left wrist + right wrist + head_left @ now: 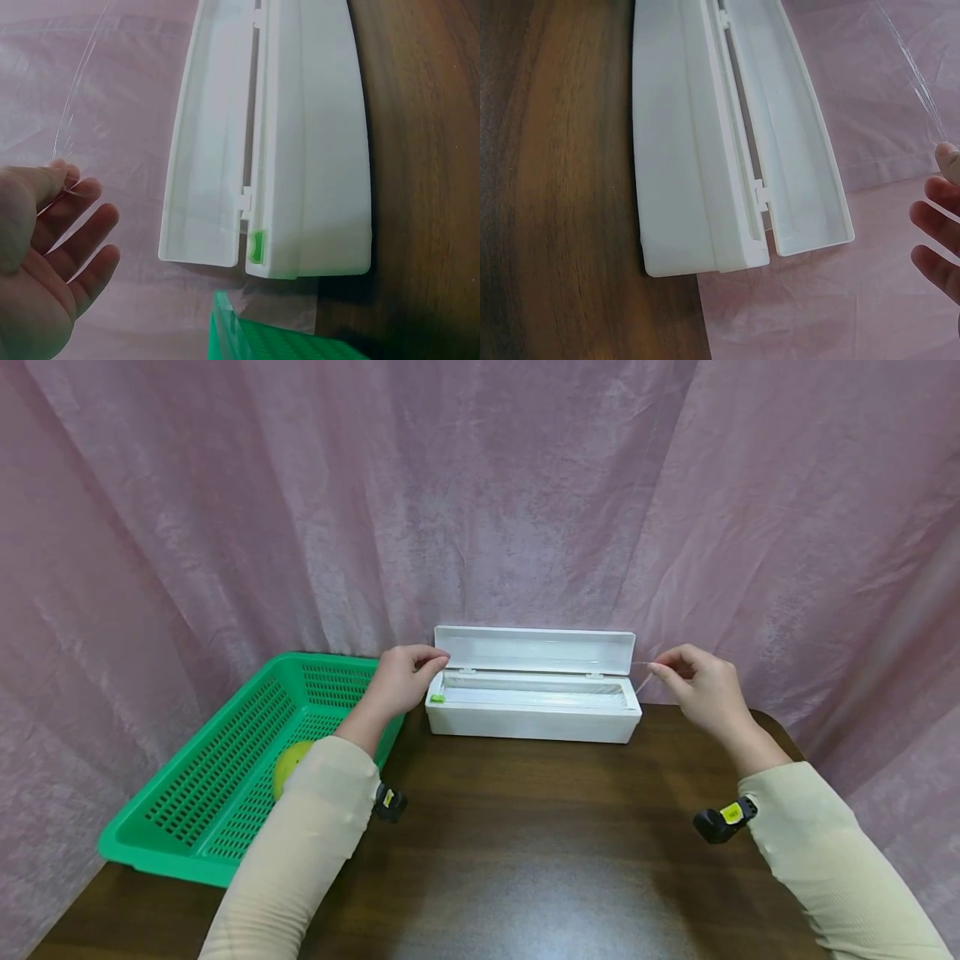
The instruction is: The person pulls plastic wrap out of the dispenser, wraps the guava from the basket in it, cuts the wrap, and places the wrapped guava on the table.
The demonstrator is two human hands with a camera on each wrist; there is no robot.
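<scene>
A white cling film dispenser (532, 724) stands on the table with its lid (532, 648) raised. Thin clear cling film (70, 112) stretches between both hands above the dispenser. My left hand (401, 681) pinches one end of the film between thumb and index finger, beside the dispenser's left end. Off its right end, my right hand (701, 687) pinches the film's other end (924, 94). A small green slider (257, 246) sits at the dispenser's left end. The film is nearly invisible in the head view.
On the left stands a green plastic basket (123, 843), holding a yellow-green round object (288, 766) partly hidden by the left sleeve. A pink curtain (525, 493) hangs behind the brown wooden table (525, 860).
</scene>
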